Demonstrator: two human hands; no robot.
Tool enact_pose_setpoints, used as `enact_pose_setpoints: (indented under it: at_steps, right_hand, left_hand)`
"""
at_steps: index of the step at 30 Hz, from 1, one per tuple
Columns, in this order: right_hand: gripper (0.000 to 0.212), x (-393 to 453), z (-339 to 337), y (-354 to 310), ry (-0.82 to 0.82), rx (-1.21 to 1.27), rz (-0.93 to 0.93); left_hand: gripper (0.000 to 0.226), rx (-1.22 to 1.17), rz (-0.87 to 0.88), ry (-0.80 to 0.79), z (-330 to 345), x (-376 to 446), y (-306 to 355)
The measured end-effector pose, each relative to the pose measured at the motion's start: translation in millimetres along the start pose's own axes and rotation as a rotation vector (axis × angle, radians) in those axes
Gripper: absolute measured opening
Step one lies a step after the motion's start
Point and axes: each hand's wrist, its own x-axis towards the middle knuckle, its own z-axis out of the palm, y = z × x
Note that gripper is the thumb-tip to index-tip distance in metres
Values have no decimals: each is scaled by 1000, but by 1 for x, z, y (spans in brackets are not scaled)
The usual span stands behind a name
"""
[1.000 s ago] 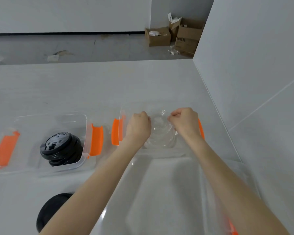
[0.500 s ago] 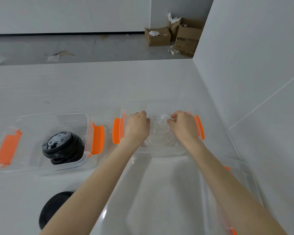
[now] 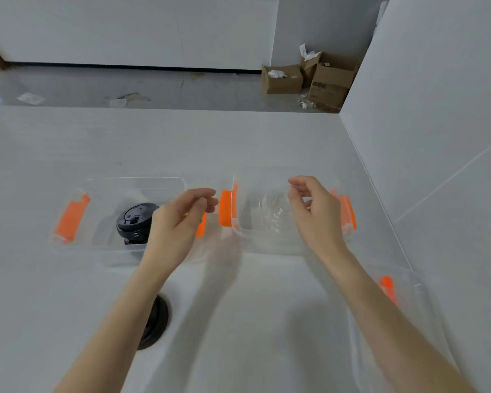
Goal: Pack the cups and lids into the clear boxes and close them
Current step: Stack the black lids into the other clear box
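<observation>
The task is judged to be about half done. A stack of clear cups (image 3: 272,212) is seen lying inside the right clear box (image 3: 267,245), and a stack of black lids (image 3: 136,222) is placed in the left clear box (image 3: 102,251); both boxes are open on the white table (image 3: 153,143), with their orange latches (image 3: 226,212) turned outward. The left hand (image 3: 176,228) is held in the air between the 2 boxes with fingers loosely curled and nothing in it; the right hand (image 3: 318,214) is held above the right box, also loosely open and empty. 1 more pile of black lids (image 3: 155,324) is left on the table near the left forearm, so it probably has to be packed as well. A clear box cover (image 3: 394,307) with an orange latch is lying at the right, near the wall; closing is not yet done. A second cover cannot be made out clearly. Cardboard boxes (image 3: 309,78) are standing far away on the floor and nothing is blocked by them.
</observation>
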Motion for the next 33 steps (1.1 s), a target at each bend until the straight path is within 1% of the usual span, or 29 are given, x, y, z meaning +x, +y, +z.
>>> enact_pose_setpoints:
  at_steps: [2,4,6,8,9,10,12,13,15,18,19,20,21,23,27,30,33]
  right_hand:
    - [17,-28,13,-12,-94,91,-45]
    - [16,-56,31,-19,-241,141,-65]
    - [15,-83,55,-21,-400,144,-42]
    - [16,-105,79,-15,-533,124,34]
    - [18,-115,93,-11,-593,108,88]
    - [23,-125,103,-7,-645,81,137]
    - [42,-141,122,2,-741,-13,167]
    - [52,-148,129,5,-776,-63,160]
    - [69,-156,136,9,-809,-143,126]
    - [85,-168,151,7,-813,-237,19]
    - [89,-170,155,6,-808,-269,-22]
    - [92,-171,159,5,-804,-299,-55]
    - [95,-173,163,5,-801,-323,-78]
    - [98,-175,170,4,-796,-350,-102]
    - [92,-179,181,7,-746,-350,-119]
    - [92,-178,185,7,-739,-337,-103]
    - [88,-176,181,0,-748,-224,-78]
  left_hand:
    - [24,-17,-46,45,-27,-23,-13]
    - [31,1,-123,99,-53,-46,-30]
    - [32,34,-221,160,-75,-67,-52]
    - [23,72,-312,198,-89,-81,-72]
    - [19,85,-360,213,-95,-88,-82]
    - [20,99,-412,219,-99,-95,-92]
    - [33,124,-491,190,-106,-107,-109]
    - [42,135,-498,150,-108,-112,-116]
    - [68,170,-485,25,-109,-118,-130]
    - [111,313,-439,-176,-112,-126,-149]
    - [120,365,-411,-224,-111,-127,-155]
    - [125,413,-380,-262,-109,-128,-160]
    - [125,446,-348,-282,-106,-128,-165]
    - [116,497,-289,-262,-102,-127,-175]
    - [108,579,-220,-194,-99,-123,-182]
    - [106,553,-191,-183,-100,-122,-180]
    - [104,471,-162,-165,-108,-123,-175]
